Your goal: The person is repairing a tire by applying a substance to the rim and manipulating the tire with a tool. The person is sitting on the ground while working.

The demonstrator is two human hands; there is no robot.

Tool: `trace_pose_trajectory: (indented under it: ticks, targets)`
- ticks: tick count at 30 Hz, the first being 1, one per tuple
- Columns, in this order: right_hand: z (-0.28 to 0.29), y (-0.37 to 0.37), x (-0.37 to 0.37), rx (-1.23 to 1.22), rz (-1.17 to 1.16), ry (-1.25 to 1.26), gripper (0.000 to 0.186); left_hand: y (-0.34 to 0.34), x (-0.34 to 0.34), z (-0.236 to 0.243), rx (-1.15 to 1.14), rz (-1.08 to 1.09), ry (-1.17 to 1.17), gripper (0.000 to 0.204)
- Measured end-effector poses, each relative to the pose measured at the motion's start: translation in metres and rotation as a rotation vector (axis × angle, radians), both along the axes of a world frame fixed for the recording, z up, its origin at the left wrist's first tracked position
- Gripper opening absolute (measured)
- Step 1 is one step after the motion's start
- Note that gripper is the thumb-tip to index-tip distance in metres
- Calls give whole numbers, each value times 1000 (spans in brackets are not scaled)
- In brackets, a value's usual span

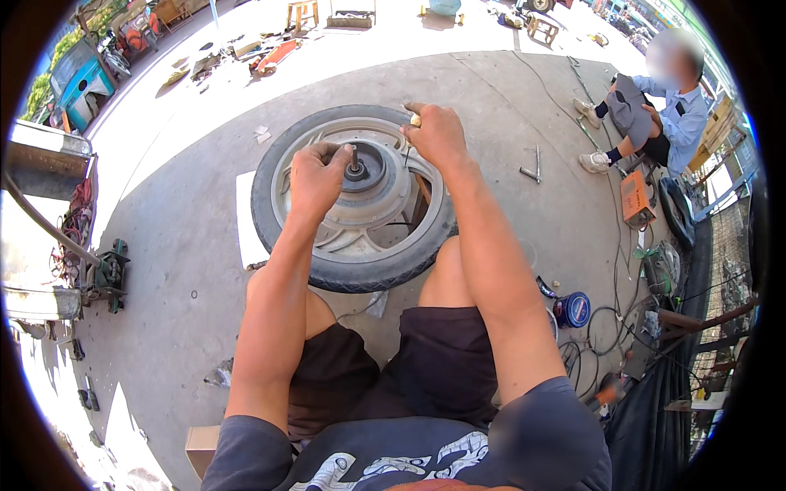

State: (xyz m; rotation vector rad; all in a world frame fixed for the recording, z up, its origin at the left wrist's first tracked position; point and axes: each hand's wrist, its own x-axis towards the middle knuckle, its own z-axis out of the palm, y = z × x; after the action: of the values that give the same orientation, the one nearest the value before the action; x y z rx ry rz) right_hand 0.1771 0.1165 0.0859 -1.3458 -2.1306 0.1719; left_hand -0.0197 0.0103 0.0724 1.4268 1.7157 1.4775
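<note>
A wheel with a black tire and grey cast hub lies flat in front of my knees. My left hand is at its centre, thumb and fingers pinched on the upright metal axle or a small part at its top; which one is unclear. Over the wheel's upper right, my right hand grips a tool with a pale yellow handle and a thin dark shaft pointing down toward the wheel. A pale board shows from under the tire's left side.
A seated co-worker is at the upper right. Nearby lie a T-shaped tool, an orange machine, a blue tub and cables. A metal cart stands left. Scattered parts and stools lie beyond.
</note>
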Motion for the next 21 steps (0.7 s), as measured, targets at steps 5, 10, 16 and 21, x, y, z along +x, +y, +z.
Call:
trace_pose_trajectory:
  ticks: [5,10,16,21]
  targets:
    - [-6,2,-2,113,-22,-7,42,-1,4,4,0,-6,12,27]
    - [6,0,-1,-67,-15,-44,42,-2,3,4,17,-7,15,27]
    - [-7,0,-7,-48,-14,-8,30,3,1,-3,24,-24,3,27]
    - [-9,4,-3,57,9,10,32,1,2,2,14,-24,10,27]
